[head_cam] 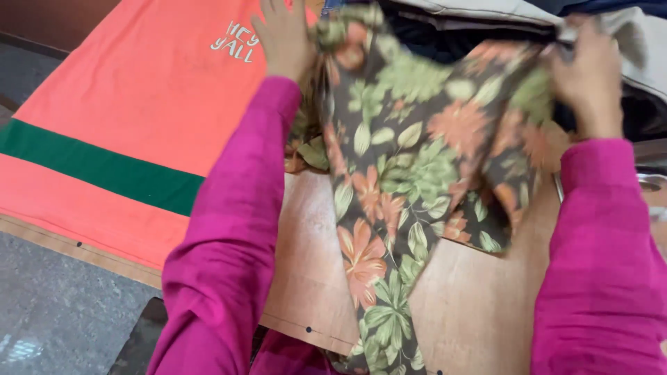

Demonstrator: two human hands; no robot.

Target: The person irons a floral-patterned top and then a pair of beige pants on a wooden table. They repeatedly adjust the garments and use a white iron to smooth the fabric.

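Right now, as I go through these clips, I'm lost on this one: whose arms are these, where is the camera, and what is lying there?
There is one picture, taken by a camera worn on a person's head and looking down, so the two arms in magenta sleeves are that person's own. No machine is involved. The left hand and the right hand each grip an upper edge of a dark floral garment with orange flowers and green leaves, holding it spread so it hangs down over a brown wooden board. On the left of the board lies an orange T-shirt with a green band and white lettering. Behind the hands is a pile of other clothes, blurred. Grey floor shows at lower left.
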